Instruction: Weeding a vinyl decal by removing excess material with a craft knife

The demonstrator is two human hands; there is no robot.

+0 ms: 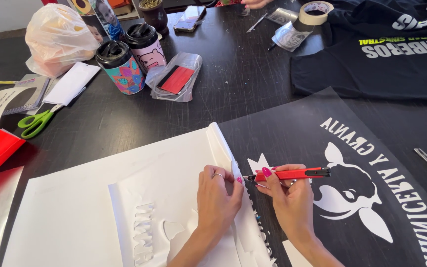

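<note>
dark table (pixel 124 118) | left hand (pixel 217 198) flat on white sheet (pixel 100 198) | right hand (pixel 287 198) grips red knife (pixel 292 173)

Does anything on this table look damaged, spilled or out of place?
Small pale scraps are scattered on the dark table near the plastic bag with a red card. Otherwise nothing stands out: the left hand presses the white sheet, the right hand holds a red tool.

Two tumblers (pixel 133 58), one scissors (pixel 36 122).
</note>
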